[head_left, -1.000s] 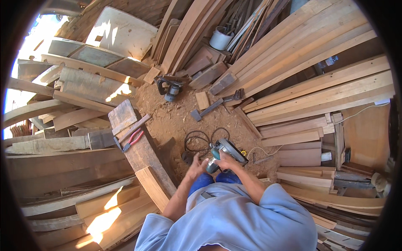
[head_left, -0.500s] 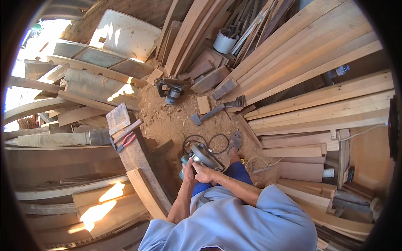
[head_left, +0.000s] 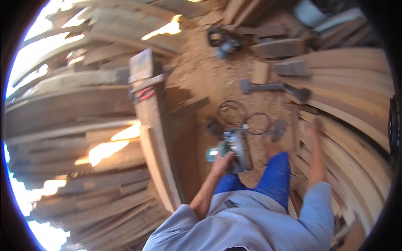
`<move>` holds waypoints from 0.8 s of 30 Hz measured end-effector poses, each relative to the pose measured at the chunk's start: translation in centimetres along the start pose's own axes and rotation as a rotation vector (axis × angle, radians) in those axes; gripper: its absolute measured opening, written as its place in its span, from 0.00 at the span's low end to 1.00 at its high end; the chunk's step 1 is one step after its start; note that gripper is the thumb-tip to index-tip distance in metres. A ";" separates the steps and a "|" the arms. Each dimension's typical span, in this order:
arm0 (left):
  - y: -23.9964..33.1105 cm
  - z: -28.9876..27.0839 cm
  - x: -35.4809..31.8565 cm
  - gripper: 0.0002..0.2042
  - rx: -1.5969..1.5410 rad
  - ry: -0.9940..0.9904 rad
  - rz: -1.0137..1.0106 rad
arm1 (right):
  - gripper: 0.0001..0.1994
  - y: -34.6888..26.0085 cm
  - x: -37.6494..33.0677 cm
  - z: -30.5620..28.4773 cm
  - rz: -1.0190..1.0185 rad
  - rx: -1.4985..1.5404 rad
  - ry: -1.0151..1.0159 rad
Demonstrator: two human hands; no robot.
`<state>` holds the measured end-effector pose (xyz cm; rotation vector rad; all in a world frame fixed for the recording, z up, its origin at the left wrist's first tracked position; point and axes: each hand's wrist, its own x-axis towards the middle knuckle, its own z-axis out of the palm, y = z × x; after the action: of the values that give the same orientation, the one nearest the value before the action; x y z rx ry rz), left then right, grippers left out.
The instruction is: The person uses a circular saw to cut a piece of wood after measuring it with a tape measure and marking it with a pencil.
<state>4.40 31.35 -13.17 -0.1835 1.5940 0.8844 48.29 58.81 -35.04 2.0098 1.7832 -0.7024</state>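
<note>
A circular saw (head_left: 238,152) with a teal motor housing and a round metal guard hangs in front of my thighs. My left hand (head_left: 222,161) is closed around its handle. My right arm stretches out to the right, and my right hand (head_left: 315,124) is over the edge of the stacked boards (head_left: 347,146). Motion blur smears its fingers, and I cannot tell whether it touches the wood. A black cord (head_left: 259,123) lies in loops on the floor, just beyond the saw.
On my left stands a wooden bench (head_left: 153,108) bearing red-handled pliers (head_left: 145,93) and a loose board (head_left: 155,161). A second power tool (head_left: 226,45), a wood block (head_left: 260,73) and a long-handled metal tool (head_left: 266,87) lie on the shavings-covered floor. Lumber piles flank both sides.
My right hand has left the saw and swung out to the right-hand boards. The left hand keeps the saw. The whole view has shifted and turned, with blur.
</note>
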 end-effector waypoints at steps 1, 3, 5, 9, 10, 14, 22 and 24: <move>-0.1 -0.1 -1.9 0.31 0.016 0.106 0.018 | 0.41 -8.9 -0.5 -5.3 -0.048 -0.289 -0.215; -1.2 1.3 -1.1 0.35 0.059 0.035 0.006 | 0.45 -7.5 1.7 -6.0 0.086 -0.310 -0.142; -2.9 1.4 -1.5 0.39 0.072 0.059 -0.064 | 0.39 -10.9 4.2 -6.4 0.113 -0.304 -0.244; -4.0 2.6 -0.4 0.42 0.170 -0.005 -0.111 | 0.36 -7.7 8.5 -3.0 0.185 -0.173 -0.279; -4.7 2.6 -0.7 0.43 0.185 0.021 -0.090 | 0.35 -9.8 7.9 -3.0 0.172 -0.170 -0.288; -5.6 2.1 -1.1 0.42 0.214 0.010 -0.024 | 0.30 -8.0 4.4 -0.1 -0.186 -0.171 -0.158; -0.7 -0.2 -3.2 0.47 0.073 -0.098 -0.012 | 0.15 -18.4 -9.8 -2.9 -0.224 -0.208 -0.305; 0.6 -0.5 -3.6 0.48 0.021 -0.139 0.052 | 0.14 -20.0 -13.4 -5.8 -0.356 -0.168 -0.181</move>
<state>4.56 30.12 -9.70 -0.0646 1.4840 0.9006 28.16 54.07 -21.37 1.4882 2.0342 -0.7794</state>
